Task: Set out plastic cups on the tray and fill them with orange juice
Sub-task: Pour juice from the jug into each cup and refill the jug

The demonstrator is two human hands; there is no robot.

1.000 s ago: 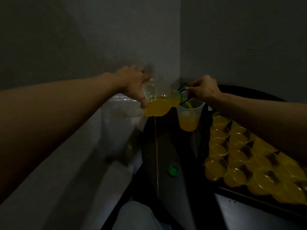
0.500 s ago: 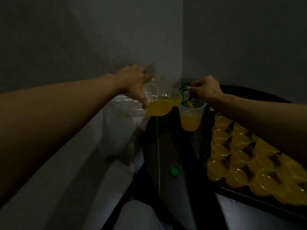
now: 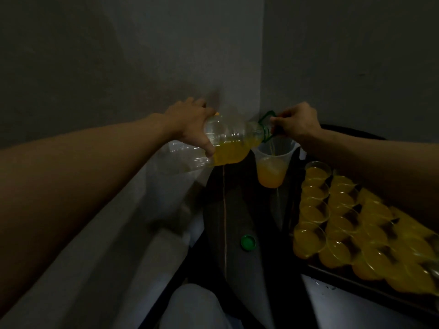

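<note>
Head view is showing the left grip (image 3: pixel 192 122) grasping a clear plastic bottle (image 3: pixel 230 141) of orange juice, tilted almost flat. Its green mouth is pouring a thin stream into a clear plastic cup (image 3: pixel 272 167), which the right grip (image 3: pixel 297 122) is pinching at the rim, just beside the dark tray (image 3: pixel 356 284).

left arm (image 3: pixel 95 174): stretched forward | left grip (image 3: pixel 190 124): curled over bottle (image 3: pixel 228 141), thumb beneath | right arm (image 3: pixel 368 157): reaching forward-left | right grip (image 3: pixel 297 122): knuckles up, pinching cup (image 3: pixel 273 167) rim
</note>
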